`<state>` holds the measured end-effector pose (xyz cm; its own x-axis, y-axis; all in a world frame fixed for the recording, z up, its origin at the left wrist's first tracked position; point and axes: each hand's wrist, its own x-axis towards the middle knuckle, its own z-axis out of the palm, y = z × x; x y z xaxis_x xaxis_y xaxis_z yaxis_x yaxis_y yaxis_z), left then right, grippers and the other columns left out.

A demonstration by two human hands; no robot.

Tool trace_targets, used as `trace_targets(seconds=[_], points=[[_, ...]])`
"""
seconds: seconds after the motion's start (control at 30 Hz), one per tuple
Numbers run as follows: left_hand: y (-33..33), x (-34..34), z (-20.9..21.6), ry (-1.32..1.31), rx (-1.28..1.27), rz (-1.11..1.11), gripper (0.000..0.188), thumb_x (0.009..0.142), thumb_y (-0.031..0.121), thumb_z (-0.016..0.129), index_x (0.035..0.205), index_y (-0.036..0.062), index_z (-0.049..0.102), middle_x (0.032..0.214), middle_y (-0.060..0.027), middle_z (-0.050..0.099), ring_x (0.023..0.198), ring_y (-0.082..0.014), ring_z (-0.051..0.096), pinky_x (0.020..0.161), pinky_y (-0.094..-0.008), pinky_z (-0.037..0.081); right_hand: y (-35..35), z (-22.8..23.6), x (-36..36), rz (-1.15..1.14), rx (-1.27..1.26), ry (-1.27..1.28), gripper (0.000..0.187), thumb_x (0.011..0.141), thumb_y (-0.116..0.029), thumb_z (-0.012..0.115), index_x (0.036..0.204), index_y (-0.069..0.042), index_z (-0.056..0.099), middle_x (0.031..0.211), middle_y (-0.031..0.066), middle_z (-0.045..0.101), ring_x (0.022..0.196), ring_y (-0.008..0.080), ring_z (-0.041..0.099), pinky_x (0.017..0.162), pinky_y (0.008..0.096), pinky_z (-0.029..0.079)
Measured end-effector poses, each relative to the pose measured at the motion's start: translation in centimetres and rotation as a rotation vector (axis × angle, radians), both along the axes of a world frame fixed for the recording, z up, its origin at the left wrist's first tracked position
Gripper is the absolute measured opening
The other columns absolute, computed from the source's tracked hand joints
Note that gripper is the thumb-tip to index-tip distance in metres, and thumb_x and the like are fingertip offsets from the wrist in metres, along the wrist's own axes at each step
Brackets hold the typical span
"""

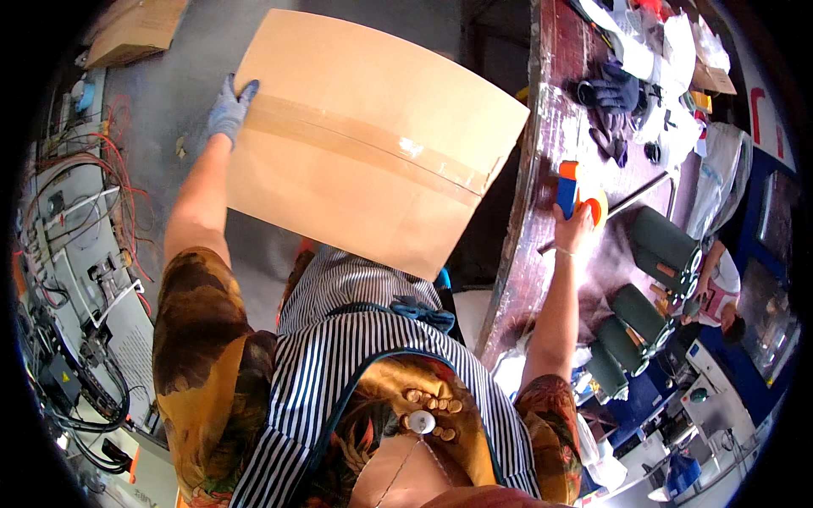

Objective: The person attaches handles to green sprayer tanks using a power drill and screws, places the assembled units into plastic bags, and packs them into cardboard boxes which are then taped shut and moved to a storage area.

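Observation:
A large cardboard box is in front of me, tilted, with clear tape along its middle seam. My left hand, in a grey-blue glove, grips the box's left edge, its thumb on the taped face. Off to the right, my bare right hand is closed around an orange and blue tape dispenser at the worktable. The dispenser's orange hub shows beside my fingers, some of which are hidden.
The dark red worktable carries dark gloves, plastic bags, a metal bar and dark green rolls. Cables and equipment line the left. Another box lies far left; another person is at far right.

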<state>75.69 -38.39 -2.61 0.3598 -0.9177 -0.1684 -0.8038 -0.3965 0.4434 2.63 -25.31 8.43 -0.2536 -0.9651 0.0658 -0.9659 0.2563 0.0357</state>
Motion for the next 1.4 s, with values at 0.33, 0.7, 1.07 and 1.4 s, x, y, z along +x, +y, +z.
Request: trace_targets(seconds=[0.33,0.7,1.07,1.4], points=[[0.6,5.9,-1.8,0.206,0.012,0.120,0.080,0.082,0.070,0.056,0.124,0.0015,0.059,0.125,-0.0233,0.061,0.118,-0.0361,0.057,0.099,-0.0421,0.043,1.9,-8.0,19.5,-0.755,-0.018,-1.643,0.050,0.094,-0.048,0.060,0.112,-0.002,0.062,0.087,0.0052,0.057,0.078,0.0131,0.052,0.071,0.0305,0.045],[20.0,-1.5,4.6,0.426,-0.050,0.500,0.071,0.083,0.063,0.063,0.119,0.0028,0.060,0.112,-0.0200,0.065,0.104,-0.0336,0.062,0.093,-0.0399,0.046,3.1,-9.7,17.4,-0.524,0.071,-1.465,0.037,0.086,-0.046,0.072,0.079,-0.011,0.062,0.063,-0.0076,0.046,0.054,0.0065,0.039,0.050,0.0250,0.031],[20.4,2.0,6.5,0.329,0.182,0.460,0.060,0.079,0.058,0.065,0.113,0.0082,0.064,0.106,-0.0183,0.068,0.104,-0.0365,0.063,0.090,-0.0445,0.048,1.0,-9.9,18.8,-0.802,0.087,-1.433,0.053,0.083,-0.061,0.067,0.062,-0.019,0.042,0.047,-0.0046,0.036,0.033,0.0127,0.032,0.034,0.0322,0.023],[16.1,24.0,11.1,0.307,0.044,0.378,0.053,0.085,0.057,0.058,0.103,0.0083,0.065,0.098,-0.0198,0.068,0.094,-0.0373,0.065,0.081,-0.0468,0.051,5.7,-5.2,39.8,-0.904,-0.156,-1.314,0.058,0.083,-0.059,0.068,0.052,-0.019,0.040,0.043,-0.0040,0.036,0.034,0.0138,0.033,0.034,0.0343,0.025]])
